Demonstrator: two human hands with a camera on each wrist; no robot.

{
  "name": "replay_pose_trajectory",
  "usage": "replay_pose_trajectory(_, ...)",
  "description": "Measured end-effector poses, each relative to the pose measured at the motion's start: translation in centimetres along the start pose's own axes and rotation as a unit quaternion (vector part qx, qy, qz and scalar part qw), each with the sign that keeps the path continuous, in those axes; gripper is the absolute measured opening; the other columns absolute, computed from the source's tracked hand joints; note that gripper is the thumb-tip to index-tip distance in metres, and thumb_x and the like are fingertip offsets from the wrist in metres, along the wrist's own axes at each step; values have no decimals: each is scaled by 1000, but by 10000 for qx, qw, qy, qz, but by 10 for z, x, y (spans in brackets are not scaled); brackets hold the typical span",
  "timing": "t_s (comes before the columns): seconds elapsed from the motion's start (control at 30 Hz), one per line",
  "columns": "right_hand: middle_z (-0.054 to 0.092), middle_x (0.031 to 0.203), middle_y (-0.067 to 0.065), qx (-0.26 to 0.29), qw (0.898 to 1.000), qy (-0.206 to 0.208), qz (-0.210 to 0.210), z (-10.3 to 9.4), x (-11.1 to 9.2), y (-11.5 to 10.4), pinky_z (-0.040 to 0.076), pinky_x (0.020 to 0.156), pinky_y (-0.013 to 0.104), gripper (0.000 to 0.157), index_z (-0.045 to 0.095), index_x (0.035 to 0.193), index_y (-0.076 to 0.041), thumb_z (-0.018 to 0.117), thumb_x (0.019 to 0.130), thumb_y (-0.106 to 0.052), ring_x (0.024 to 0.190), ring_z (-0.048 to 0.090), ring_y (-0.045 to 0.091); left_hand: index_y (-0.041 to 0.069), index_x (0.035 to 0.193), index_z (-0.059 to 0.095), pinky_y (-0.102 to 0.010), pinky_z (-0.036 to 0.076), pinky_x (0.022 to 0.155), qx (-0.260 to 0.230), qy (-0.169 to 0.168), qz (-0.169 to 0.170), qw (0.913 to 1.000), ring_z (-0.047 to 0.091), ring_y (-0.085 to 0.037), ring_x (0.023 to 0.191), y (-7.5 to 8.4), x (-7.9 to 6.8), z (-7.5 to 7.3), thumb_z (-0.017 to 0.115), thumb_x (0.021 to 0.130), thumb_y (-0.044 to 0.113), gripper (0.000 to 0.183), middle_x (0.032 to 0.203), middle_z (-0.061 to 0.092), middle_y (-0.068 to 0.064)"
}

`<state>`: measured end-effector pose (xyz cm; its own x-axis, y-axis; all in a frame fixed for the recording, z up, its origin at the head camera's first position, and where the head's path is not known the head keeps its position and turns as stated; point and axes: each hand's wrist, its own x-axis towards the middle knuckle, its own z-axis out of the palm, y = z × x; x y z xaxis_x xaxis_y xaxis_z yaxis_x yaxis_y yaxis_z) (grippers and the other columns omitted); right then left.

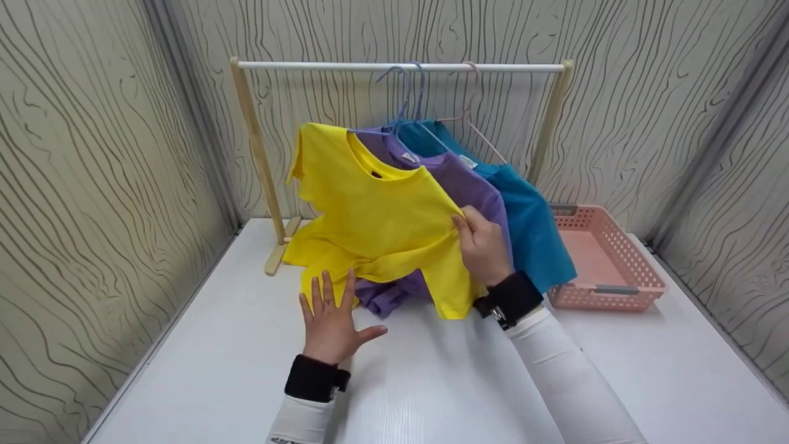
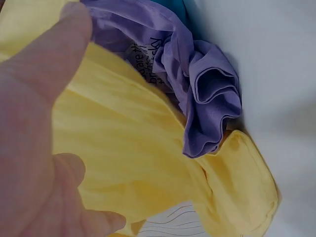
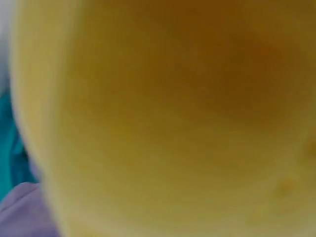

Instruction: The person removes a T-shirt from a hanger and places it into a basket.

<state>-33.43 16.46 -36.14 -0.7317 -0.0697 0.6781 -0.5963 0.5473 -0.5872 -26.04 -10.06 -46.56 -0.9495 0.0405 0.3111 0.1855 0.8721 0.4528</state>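
Note:
A yellow T-shirt (image 1: pixel 388 209) sits on a blue hanger (image 1: pixel 404 92) in front of the others on the rack. My right hand (image 1: pixel 487 246) pinches its sleeve side between thumb and fingers. Yellow cloth (image 3: pixel 173 123) fills most of the right wrist view, hiding that hand there. Low and to the left, my left hand (image 1: pixel 333 327) is spread with straight fingers by the shirt's lower edge; whether it touches the cloth I cannot tell. Behind hang a purple T-shirt (image 1: pixel 478 182), its bunched hem (image 2: pixel 212 98) showing in the left wrist view, and a teal T-shirt (image 1: pixel 533 228).
The clothes rack has a white rail (image 1: pixel 333 65) and wooden posts (image 1: pixel 259 148). A pink hanger (image 1: pixel 473 92) carries the teal shirt. At the right stands a pink perforated basket (image 1: pixel 635 259) on the white table (image 1: pixel 209 370). Patterned walls enclose the back and sides.

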Motion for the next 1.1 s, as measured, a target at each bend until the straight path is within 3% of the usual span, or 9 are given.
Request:
replay_pose_trajectory(0.13,51,69,5,40,9999,-111,17,-16,-19,9,42,59,22,19,62,98,-1,54,107,-15,63,52,17,14,164,24,-75,2,121,-55,3,-90,9999,7,-55,156,1,1,-6,83,75,61,117,168,8,-35)
replay_pose_trajectory(0.3,55,78,5,217,9954,-686,636,-40,-38,17,46,65,23,21,61,97,-4,53,108,-20,71,55,16,17,167,11,-74,-2,122,-276,94,-347,9990,0,-52,158,2,6,-16,77,82,61,116,170,-1,-31)
replay_pose_trajectory(0.5,60,87,8,419,9774,-1621,1289,-65,-60,21,50,71,24,24,66,102,-4,54,108,-24,78,57,17,14,166,1,-75,-3,121,-576,553,-533,9954,-4,-51,158,-3,11,-24,72,87,61,116,170,-7,-29)
replay_pose_trajectory(0.7,60,88,9,862,9581,-2399,1310,-81,-73,28,51,73,25,26,66,104,0,53,108,-22,80,59,15,12,166,-1,-73,-5,122,-1119,1042,-629,9862,-4,-48,158,-12,16,-28,65,95,57,106,172,-4,-26)
replay_pose_trajectory(0.83,62,91,7,1205,9437,-2803,1274,-94,-75,33,53,74,25,27,64,108,2,50,109,-21,81,62,15,10,166,11,-69,-6,124,-1425,1264,-817,9783,7,-45,159,-18,18,-33,61,98,55,95,170,17,-24)
replay_pose_trajectory(0.9,64,94,3,1405,9357,-2963,1301,-100,-76,35,55,76,25,28,63,112,3,49,110,-21,84,63,15,8,162,29,-66,3,127,-1687,1335,-975,9717,27,-43,154,-20,18,-36,59,100,55,83,161,40,-23)
replay_pose_trajectory(0.97,65,95,0,1580,9291,-3091,1279,-106,-77,37,56,77,26,29,62,114,5,47,110,-20,85,64,16,9,152,48,-60,24,125,-1985,1351,-1158,9638,50,-40,139,-21,17,-39,57,101,56,70,143,61,-20)
replay_pose_trajectory(1.03,67,94,-4,1734,9244,-3154,1264,-112,-78,38,56,77,26,29,62,114,5,47,110,-19,84,65,16,10,137,63,-52,45,114,-2255,1378,-1243,9564,64,-35,116,-21,16,-42,56,101,55,58,123,71,-17)
replay_pose_trajectory(1.1,67,92,-5,1881,9209,-3176,1250,-117,-79,39,56,75,26,29,62,112,6,46,111,-18,82,65,16,12,123,71,-43,57,95,-2343,1413,-1203,9543,66,-27,97,-20,15,-44,57,101,53,48,112,74,-13)
